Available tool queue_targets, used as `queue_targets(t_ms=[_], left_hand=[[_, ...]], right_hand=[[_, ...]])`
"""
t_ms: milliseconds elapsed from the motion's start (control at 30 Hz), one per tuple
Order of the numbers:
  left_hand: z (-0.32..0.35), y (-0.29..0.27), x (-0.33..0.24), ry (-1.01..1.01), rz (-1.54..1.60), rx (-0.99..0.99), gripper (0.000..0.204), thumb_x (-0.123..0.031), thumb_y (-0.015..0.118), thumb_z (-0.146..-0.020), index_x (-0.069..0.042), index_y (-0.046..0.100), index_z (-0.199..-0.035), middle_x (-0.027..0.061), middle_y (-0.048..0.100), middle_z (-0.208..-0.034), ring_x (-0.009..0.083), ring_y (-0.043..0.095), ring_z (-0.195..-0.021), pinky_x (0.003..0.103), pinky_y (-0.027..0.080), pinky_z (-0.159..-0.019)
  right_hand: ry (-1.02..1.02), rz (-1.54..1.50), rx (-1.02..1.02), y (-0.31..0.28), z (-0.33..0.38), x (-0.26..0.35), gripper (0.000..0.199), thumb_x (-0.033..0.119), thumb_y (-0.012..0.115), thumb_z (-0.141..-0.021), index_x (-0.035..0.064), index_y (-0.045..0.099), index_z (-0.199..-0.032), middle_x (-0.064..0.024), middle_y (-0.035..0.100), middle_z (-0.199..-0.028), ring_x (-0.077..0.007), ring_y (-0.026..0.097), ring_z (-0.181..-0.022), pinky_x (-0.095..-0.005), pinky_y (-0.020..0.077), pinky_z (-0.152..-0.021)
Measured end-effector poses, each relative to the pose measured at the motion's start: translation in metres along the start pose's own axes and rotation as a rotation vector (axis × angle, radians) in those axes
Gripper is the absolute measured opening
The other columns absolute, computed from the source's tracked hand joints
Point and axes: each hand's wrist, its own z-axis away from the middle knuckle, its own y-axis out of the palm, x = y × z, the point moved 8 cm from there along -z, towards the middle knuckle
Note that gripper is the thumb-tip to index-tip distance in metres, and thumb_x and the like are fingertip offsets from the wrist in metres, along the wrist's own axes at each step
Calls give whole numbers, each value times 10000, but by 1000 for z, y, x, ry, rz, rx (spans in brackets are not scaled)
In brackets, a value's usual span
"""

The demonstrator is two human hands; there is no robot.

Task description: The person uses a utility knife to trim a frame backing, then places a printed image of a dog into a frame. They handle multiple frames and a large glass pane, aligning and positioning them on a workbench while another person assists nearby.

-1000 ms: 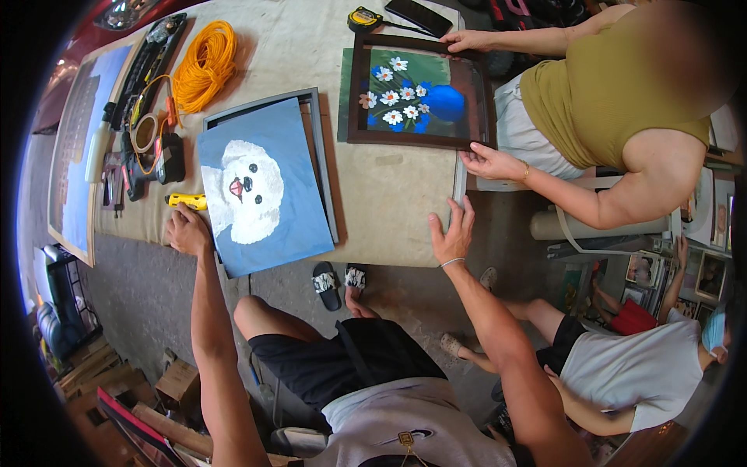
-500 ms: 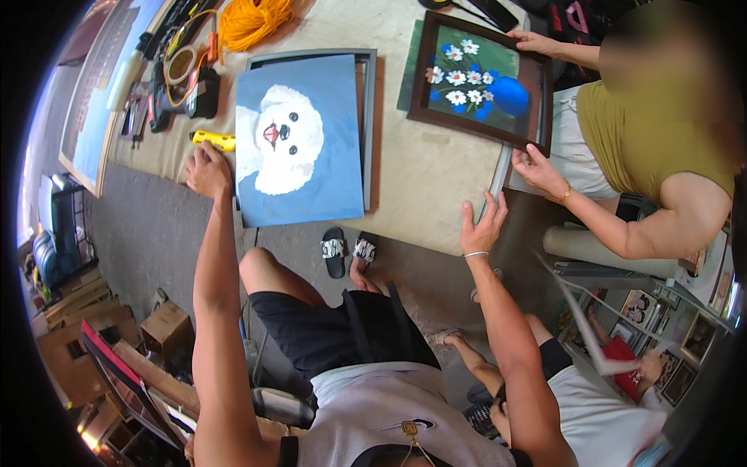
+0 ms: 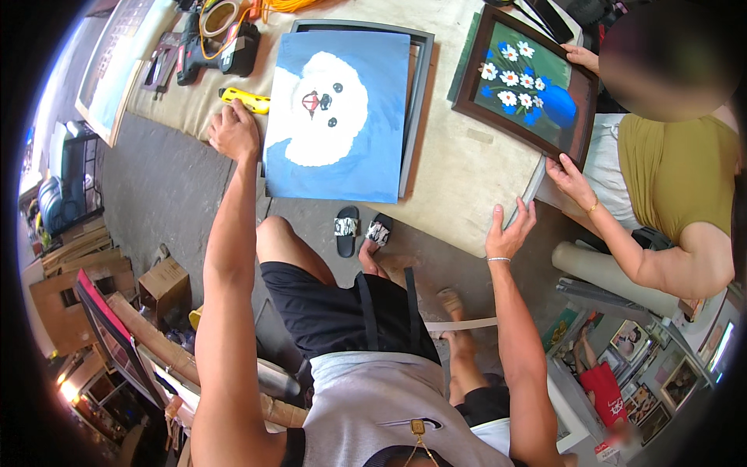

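Grip unclear: our left hand (image 3: 233, 134) curls by the yellow tool (image 3: 247, 101); we can't tell if it's closed on it. Right hand (image 3: 510, 230) spread, holding nothing, at the table (image 3: 455, 187) edge, near right. View's swung; dog painting (image 3: 334, 117) still overlies grey frame (image 3: 422, 78), right of the tool, so we judge the layout unchanged.
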Motion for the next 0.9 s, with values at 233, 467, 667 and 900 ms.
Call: queue_targets(t_ms=[233,467,667,900], left_hand=[[0,-2,-2,-7,1,2,335,-415,520,-914,-131,691,-875,90,621,-900,315,555,-919,467,418,-788],[0,-3,-3,-13,20,-4,327,-409,526,-912,-130,693,-878,87,630,-915,311,558,-917,465,419,-788],[0,-4,-3,14,-4,-26,317,-400,527,-911,-132,695,-889,92,634,-923,316,571,-905,471,430,-774],[0,-6,-5,55,-33,-71,327,-417,533,-907,-135,673,-820,87,629,-888,317,587,-872,474,447,-706]], right_hand=[[-4,12,14,0,1,1,499,297,655,-852,42,503,-1253,-249,372,-1349,-411,385,-1254,-494,355,-998],[-4,13,21,-1,-1,1,499,293,653,-851,46,498,-1257,-252,373,-1349,-413,387,-1254,-492,354,-1003],[-17,5,8,-1,0,-1,501,318,656,-849,51,511,-1246,-252,374,-1349,-415,389,-1249,-490,362,-998],[21,1,2,-4,1,-4,514,361,656,-842,60,523,-1237,-243,370,-1354,-420,391,-1239,-503,373,-978]])
